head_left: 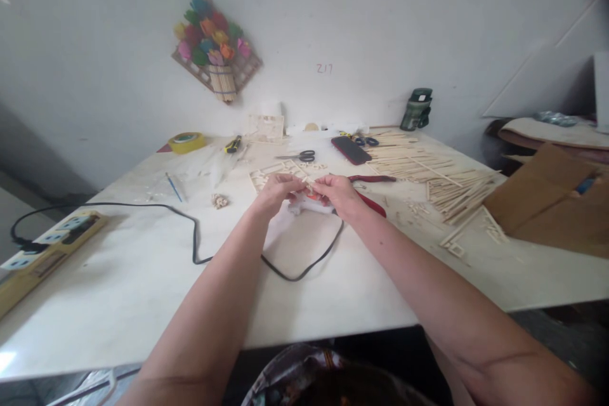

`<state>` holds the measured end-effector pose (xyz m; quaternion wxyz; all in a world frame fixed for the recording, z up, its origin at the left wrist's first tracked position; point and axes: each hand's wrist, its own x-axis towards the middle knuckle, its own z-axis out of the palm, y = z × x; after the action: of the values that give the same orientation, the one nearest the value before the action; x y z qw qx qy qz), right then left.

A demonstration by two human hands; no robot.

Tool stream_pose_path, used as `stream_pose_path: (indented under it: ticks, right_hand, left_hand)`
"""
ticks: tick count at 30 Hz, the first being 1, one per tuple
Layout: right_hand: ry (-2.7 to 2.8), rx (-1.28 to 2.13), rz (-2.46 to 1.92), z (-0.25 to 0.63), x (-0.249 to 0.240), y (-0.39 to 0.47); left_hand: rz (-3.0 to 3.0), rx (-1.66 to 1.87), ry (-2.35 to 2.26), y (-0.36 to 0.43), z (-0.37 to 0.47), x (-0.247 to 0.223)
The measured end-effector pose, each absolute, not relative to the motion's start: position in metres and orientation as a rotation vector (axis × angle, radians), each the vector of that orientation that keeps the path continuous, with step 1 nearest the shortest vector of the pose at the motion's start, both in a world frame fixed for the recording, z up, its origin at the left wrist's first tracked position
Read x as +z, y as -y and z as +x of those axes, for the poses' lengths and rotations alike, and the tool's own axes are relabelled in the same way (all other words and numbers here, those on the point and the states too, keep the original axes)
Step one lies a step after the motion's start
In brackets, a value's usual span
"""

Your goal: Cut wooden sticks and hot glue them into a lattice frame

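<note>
My left hand (281, 191) and my right hand (335, 191) are close together over the middle of the table, fingers pinched. Between the fingertips is a small pale piece, too small to name. Just below the fingertips sits a white device with an orange part (314, 198), partly hidden by the hands; a black cord (299, 279) runs near it. Behind my left hand lies a flat wooden stick frame (259, 179). Red-handled pliers (373, 203) lie beside my right hand, partly covered by it.
Black scissors (307, 156), a phone (351, 150) and many wooden sticks (404, 155) lie farther back. A power strip (52, 250), yellow tape (186, 142) and a small pale cluster (219, 201) are left. A cardboard box (547, 203) and green bottle (417, 109) stand right.
</note>
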<state>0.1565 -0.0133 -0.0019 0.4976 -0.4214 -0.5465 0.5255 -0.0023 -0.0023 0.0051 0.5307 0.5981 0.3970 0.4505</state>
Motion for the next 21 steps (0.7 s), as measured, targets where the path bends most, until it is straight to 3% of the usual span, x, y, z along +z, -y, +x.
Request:
stream_pose_path:
  ticks: [21]
  right_hand:
    - [1.302,1.256,-1.011,0.1565,-0.0053,0.0124]
  left_hand:
    - [1.432,1.029,-0.967,0.0032,-0.0027,0.0057]
